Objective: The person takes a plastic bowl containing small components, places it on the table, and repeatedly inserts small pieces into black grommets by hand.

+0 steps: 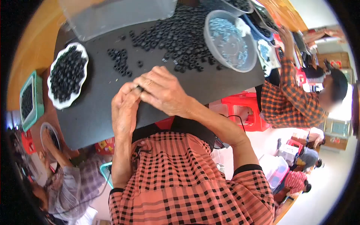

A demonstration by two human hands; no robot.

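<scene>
In front of my chest, above the dark tabletop (93, 125), my two hands meet at the fingertips. My left hand (125, 108) is closed, with thumb and fingers pinching a small black part (140, 88). From the other side my right hand (163, 92) is closed on the same part, its fingers curled over and hiding most of it. Just beyond the hands lie a small cluster of black ring-shaped parts (120, 60) and a large loose pile of the same parts (168, 39). Two tiny shiny pieces (165, 59) lie at the pile's near edge.
A white scalloped plate (86, 62) of black parts stands left; a clear round tub (253, 62) with small bluish pieces stands right. A clear plastic bin (120, 17) sits at the back. Co-workers sit on both sides, one in an orange checked shirt (279, 99). A red stool (243, 108) is at right.
</scene>
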